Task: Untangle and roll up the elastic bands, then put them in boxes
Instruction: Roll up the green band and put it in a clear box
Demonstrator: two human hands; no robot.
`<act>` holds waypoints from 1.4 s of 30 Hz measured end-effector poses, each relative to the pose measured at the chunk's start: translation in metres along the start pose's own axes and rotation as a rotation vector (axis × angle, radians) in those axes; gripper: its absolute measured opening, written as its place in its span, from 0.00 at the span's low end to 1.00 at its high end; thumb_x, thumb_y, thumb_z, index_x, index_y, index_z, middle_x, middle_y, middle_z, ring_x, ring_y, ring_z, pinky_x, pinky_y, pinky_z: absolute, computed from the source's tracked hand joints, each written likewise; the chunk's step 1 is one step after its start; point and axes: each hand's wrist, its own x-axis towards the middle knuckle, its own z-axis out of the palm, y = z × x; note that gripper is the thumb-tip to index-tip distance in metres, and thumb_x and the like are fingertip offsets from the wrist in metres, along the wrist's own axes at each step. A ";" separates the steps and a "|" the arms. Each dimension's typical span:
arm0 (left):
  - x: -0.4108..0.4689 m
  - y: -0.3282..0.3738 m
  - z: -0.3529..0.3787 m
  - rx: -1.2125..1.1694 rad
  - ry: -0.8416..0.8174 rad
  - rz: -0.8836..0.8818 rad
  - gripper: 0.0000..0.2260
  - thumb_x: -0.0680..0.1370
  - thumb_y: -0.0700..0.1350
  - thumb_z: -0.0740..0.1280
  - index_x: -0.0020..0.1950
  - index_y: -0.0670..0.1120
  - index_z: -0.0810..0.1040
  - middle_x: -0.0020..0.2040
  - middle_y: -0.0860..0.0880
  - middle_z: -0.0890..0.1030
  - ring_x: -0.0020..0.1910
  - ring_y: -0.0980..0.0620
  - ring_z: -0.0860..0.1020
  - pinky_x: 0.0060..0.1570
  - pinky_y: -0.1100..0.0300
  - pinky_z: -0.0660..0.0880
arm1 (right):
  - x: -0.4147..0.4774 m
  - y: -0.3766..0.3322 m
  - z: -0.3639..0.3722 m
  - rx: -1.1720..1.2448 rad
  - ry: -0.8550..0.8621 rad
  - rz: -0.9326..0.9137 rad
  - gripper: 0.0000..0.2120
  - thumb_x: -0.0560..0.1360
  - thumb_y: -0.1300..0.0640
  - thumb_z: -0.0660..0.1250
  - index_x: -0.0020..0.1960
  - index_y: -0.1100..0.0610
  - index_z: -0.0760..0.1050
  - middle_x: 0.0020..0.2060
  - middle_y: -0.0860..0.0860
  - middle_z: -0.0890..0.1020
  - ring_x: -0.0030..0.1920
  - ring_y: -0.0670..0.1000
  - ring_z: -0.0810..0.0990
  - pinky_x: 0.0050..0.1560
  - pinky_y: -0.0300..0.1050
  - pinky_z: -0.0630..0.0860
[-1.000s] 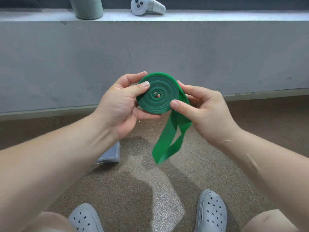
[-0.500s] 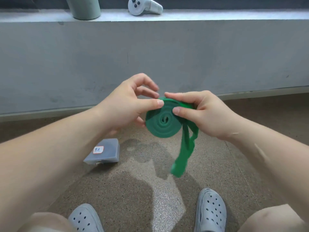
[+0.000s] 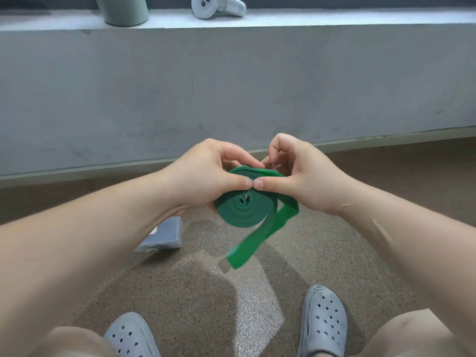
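Note:
A green elastic band is wound into a flat coil held in the air in front of me. My left hand grips the coil's left side, thumb on top. My right hand pinches the coil's right side, its thumb tip touching my left thumb. A short loose tail of the band hangs down to the lower right of the coil, blurred at its end. A grey plastic box with a small label lies shut on the floor below my left forearm, partly hidden by it.
A grey concrete ledge rises straight ahead. On its top stand a pale green cylinder and a white handheld controller. My two grey clogs rest on the speckled brown floor below.
The coil has tilted flatter and dropped lower. Both thumbs have come together on top of it. The hanging tail has grown shorter as more band went onto the coil.

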 end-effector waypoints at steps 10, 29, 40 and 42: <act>0.000 0.003 -0.025 -0.073 0.358 0.095 0.12 0.76 0.34 0.72 0.52 0.50 0.85 0.42 0.46 0.86 0.38 0.51 0.84 0.30 0.54 0.81 | 0.001 0.054 -0.016 -0.354 -0.096 0.308 0.19 0.64 0.57 0.83 0.51 0.49 0.81 0.43 0.47 0.86 0.46 0.49 0.85 0.54 0.51 0.81; 0.006 -0.038 -0.074 -0.053 0.529 -0.075 0.11 0.78 0.36 0.69 0.53 0.51 0.83 0.50 0.40 0.83 0.42 0.45 0.83 0.29 0.45 0.81 | -0.010 0.074 -0.057 -0.761 -0.121 0.348 0.17 0.68 0.58 0.79 0.43 0.45 0.72 0.40 0.44 0.81 0.42 0.47 0.80 0.42 0.45 0.76; 0.017 -0.064 -0.070 -0.077 0.597 -0.180 0.09 0.79 0.36 0.69 0.54 0.49 0.83 0.50 0.42 0.82 0.41 0.42 0.82 0.27 0.45 0.81 | -0.012 0.065 -0.055 -0.729 -0.096 0.368 0.16 0.72 0.49 0.77 0.52 0.50 0.72 0.40 0.47 0.80 0.39 0.50 0.79 0.38 0.43 0.70; 0.017 -0.063 -0.071 -0.117 0.644 -0.197 0.09 0.79 0.36 0.68 0.54 0.49 0.82 0.48 0.41 0.81 0.39 0.43 0.81 0.23 0.49 0.79 | -0.013 0.065 -0.057 -0.688 -0.178 0.417 0.17 0.68 0.49 0.81 0.51 0.48 0.77 0.40 0.45 0.82 0.41 0.48 0.81 0.41 0.41 0.74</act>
